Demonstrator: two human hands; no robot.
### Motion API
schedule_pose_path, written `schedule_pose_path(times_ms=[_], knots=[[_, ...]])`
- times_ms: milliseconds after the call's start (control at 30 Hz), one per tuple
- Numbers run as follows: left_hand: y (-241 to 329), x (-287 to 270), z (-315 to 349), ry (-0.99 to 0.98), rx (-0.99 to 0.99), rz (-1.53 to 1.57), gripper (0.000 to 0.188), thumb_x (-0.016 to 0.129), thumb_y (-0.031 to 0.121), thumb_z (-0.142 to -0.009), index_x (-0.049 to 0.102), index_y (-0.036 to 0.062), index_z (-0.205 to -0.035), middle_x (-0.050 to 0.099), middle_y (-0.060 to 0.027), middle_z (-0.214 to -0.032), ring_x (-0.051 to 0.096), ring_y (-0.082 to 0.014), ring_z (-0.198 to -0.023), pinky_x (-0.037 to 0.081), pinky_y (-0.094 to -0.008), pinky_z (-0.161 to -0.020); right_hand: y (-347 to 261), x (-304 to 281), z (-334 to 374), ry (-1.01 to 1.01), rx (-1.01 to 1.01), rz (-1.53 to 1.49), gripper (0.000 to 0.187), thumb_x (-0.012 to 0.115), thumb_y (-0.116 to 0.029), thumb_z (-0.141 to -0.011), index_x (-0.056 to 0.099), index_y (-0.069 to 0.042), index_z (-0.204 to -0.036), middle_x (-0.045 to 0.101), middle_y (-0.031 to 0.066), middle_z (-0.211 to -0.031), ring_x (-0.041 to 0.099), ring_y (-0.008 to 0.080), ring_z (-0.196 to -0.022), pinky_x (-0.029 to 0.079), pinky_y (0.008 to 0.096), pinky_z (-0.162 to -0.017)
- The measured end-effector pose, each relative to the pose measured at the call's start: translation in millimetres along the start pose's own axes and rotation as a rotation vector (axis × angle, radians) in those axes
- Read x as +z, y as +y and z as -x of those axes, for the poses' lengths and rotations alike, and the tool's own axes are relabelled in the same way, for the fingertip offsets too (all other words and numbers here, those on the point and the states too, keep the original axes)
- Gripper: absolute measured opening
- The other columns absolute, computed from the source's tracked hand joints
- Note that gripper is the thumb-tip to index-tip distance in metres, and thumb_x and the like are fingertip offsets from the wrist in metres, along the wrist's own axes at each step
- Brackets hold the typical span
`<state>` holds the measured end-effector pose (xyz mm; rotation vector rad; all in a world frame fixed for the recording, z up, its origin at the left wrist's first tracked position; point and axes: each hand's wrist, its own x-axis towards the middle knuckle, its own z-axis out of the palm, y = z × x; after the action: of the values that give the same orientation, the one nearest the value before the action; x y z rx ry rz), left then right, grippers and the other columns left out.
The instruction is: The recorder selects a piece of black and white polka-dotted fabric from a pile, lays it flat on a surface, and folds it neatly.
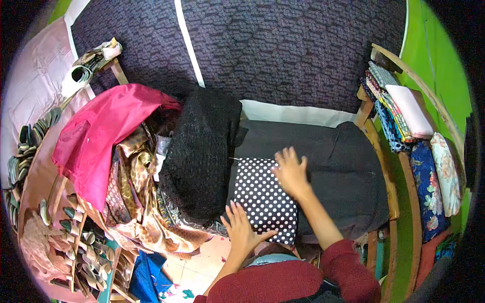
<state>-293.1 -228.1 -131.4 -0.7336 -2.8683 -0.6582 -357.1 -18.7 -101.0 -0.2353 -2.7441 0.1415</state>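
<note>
A folded black cloth with white polka dots [265, 197] lies in front of me on a dark-covered surface [343, 177]. My left hand [243, 230] rests at its near left corner, thumb and fingers spread apart. At the cloth's far right edge is my right hand [291, 174], its fingers also spread and slightly blurred. Neither hand grips anything. Just left of the dotted cloth sits a thick folded pile of black textured fabric [204, 156].
Bright pink fabric [108, 136] and shiny brown-gold patterned fabric [136, 177] heap up on the left. Racks of shoes [88, 252] stand beyond them. Folded cloths [409, 111] lie on a wooden shelf at right. A blue cloth [149, 275] is low on the left.
</note>
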Motion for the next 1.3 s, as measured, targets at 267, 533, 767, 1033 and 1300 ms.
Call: schedule_pose_path(times_ms=[267, 533, 767, 1033, 1300], knots=[[-9, 10, 2, 0.047, 0.094, 0.201, 0.13, 0.078, 0.058, -0.042, 0.016, -0.0153, -0.13, 0.02, -0.0323, -0.136, 0.023, -0.0405, -0.128, 0.02, -0.0458, -0.104, 43, 5, -16, -0.22, -0.147, -0.075, 0.06, 0.041, -0.057, -0.081, 0.044, -0.02, -0.128, 0.031, 0.0103, -0.14, 0.018, 0.0326, -0.132, 0.005, 0.0659, -0.098], [-29, 9, 4, -0.01, 0.126, 0.165, 0.125, 0.077, 0.058, -0.045, 0.019, -0.0113, -0.131, 0.023, -0.0288, -0.137, 0.025, -0.037, -0.128, 0.019, -0.0471, -0.104, -28, 6, 2, -0.263, -0.503, -0.194, 0.047, 0.044, -0.044, -0.085, 0.046, -0.022, -0.126, 0.036, 0.0091, -0.137, 0.022, 0.0296, -0.131, 0.009, 0.0594, -0.102], [-57, 13, 24, -0.083, 0.188, 0.061, 0.101, 0.072, 0.045, -0.061, 0.021, -0.0008, -0.136, 0.017, -0.0256, -0.141, 0.018, -0.0387, -0.131, 0.011, -0.0557, -0.102, 32, -15, 4, -0.078, 0.297, -0.008, 0.054, 0.043, -0.037, -0.088, 0.034, -0.006, -0.132, 0.026, 0.0197, -0.14, 0.015, 0.0377, -0.131, 0.013, 0.0603, -0.1], [-75, 1, 19, -0.219, 0.31, 0.037, 0.085, 0.068, 0.032, -0.07, 0.024, 0.0021, -0.136, 0.017, -0.023, -0.142, 0.018, -0.037, -0.131, 0.013, -0.0521, -0.104, -64, -59, 113, -1.373, -0.55, -0.773, 0.042, 0.042, -0.038, -0.09, 0.059, -0.004, -0.107, 0.061, 0.0164, -0.103, 0.059, 0.0284, -0.093, 0.044, 0.0378, -0.087], [-91, -20, 14, -0.163, 0.361, 0.384, 0.061, 0.066, 0.025, -0.075, 0.044, -0.0018, -0.124, 0.043, -0.0187, -0.129, 0.032, -0.0363, -0.126, 0.018, -0.0437, -0.105, -44, -17, 102, -0.151, -0.042, 0.028, 0.055, 0.05, -0.03, -0.084, 0.039, 0.004, -0.126, 0.033, 0.0256, -0.133, 0.024, 0.0374, -0.128, 0.018, 0.0487, -0.104]])
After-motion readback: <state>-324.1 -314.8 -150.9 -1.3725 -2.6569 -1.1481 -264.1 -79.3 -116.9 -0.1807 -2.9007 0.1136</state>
